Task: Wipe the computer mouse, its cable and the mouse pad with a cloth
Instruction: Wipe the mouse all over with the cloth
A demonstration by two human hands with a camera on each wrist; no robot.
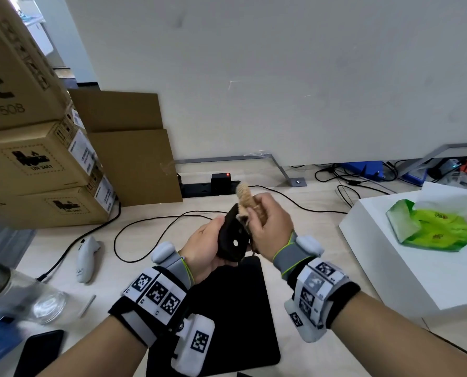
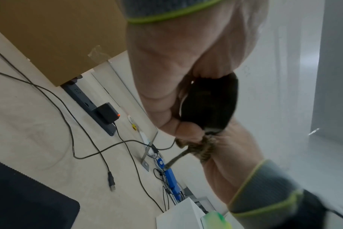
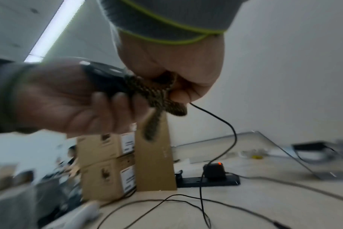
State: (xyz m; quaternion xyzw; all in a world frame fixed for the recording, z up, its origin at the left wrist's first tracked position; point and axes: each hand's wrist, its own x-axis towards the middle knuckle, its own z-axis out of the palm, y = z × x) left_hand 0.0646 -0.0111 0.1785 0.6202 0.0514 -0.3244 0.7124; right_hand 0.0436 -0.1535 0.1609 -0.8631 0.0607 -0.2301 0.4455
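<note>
My left hand grips the black computer mouse above the desk, its underside turned towards me. My right hand pinches a beige cloth and holds it against the mouse's far end. In the left wrist view the mouse sits in my palm with the cloth bunched at its tip. The right wrist view shows the cloth and the thin black cable hanging down from it. The cable loops on the desk. The black mouse pad lies below both hands.
Stacked cardboard boxes stand at the left. A power strip with a black adapter lies at the back. A white controller, a glass jar and a phone lie left. A white box with a green bag sits right.
</note>
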